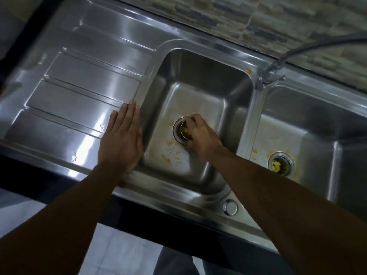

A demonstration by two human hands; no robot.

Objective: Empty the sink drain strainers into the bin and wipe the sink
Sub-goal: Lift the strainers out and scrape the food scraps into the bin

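Right hand (200, 133) grips the left strainer (182, 129) and covers its right half; the fingertips are tucked under, out of sight. Yellow scraps (186, 132) lie inside it, with more in the right strainer (280, 165): too small to identify. Right basin (341, 124) is cut off by the right edge, its right wall unseen. Tap hose (317, 43) runs out of the picture at right, end unseen. Drainboard (83, 92) is clipped at left; the stamped mark (42, 60) on it is unreadable. Dark blurred shape (5, 56) at far left: cannot tell what. Left forearm (69, 215) and right forearm (278, 195) leave by the near edge. Grey trousers (176, 262), near, are cut off too.
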